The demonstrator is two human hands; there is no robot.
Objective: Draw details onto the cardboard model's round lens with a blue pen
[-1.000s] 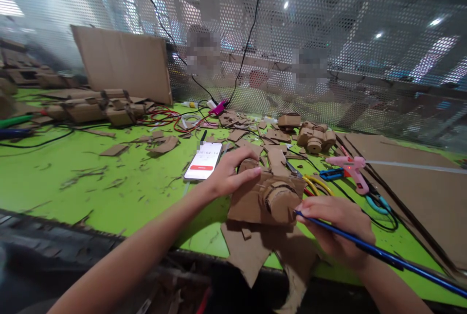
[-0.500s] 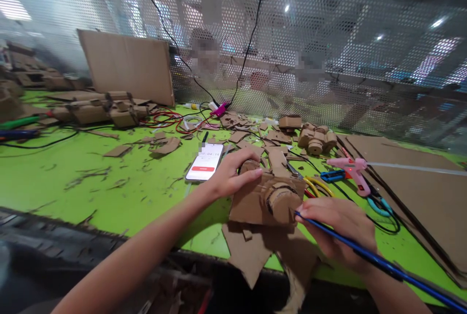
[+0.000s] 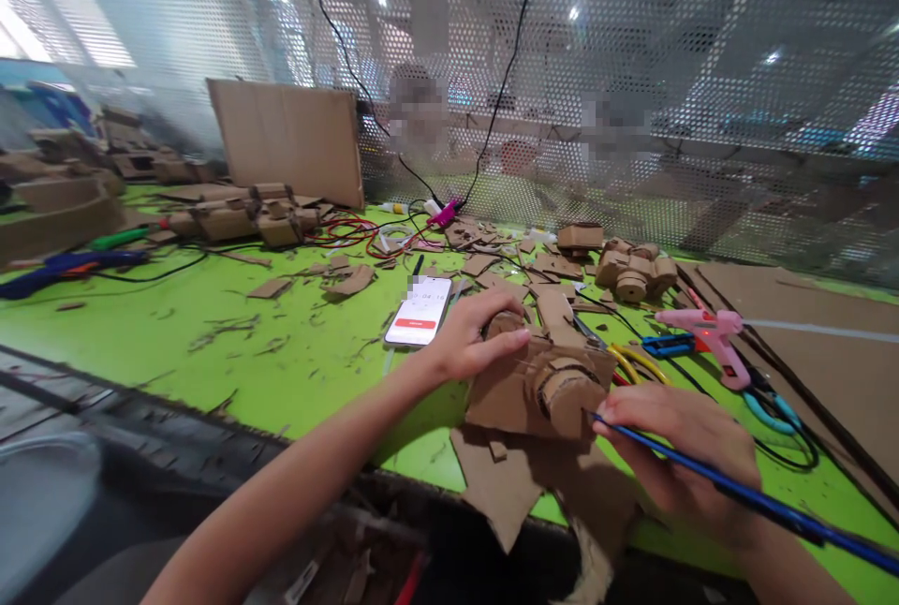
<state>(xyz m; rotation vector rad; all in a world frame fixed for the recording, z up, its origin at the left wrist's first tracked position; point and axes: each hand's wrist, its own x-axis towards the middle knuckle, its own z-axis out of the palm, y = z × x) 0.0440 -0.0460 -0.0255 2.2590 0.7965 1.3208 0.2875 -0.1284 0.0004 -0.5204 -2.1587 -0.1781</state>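
Observation:
A cardboard camera model [image 3: 502,394] with a round lens part [image 3: 577,402] stands near the table's front edge. My left hand [image 3: 484,333] is closed on its top left corner, thumb in front and fingers over the top. In my right hand [image 3: 681,436] is a long, thin blue pen-like stick [image 3: 744,491], pinched close to its tip. That tip is at the lower right of the lens face; whether it touches is too small to tell. Beneath the model lie pointed cardboard offcuts [image 3: 498,502], partly overhanging the edge.
A phone [image 3: 420,313] showing a timer lies left of the model. On the right are a pink glue gun [image 3: 709,329], yellow-handled scissors [image 3: 636,366] and a cardboard sheet [image 3: 835,343]. Behind are another cardboard camera [image 3: 634,272], scraps and cables. A blue glue gun [image 3: 70,270] lies far left.
The view has swung slightly left, so everything sits farther right in the picture. Both hands keep their hold, and the stick's tip stays by the lens face.

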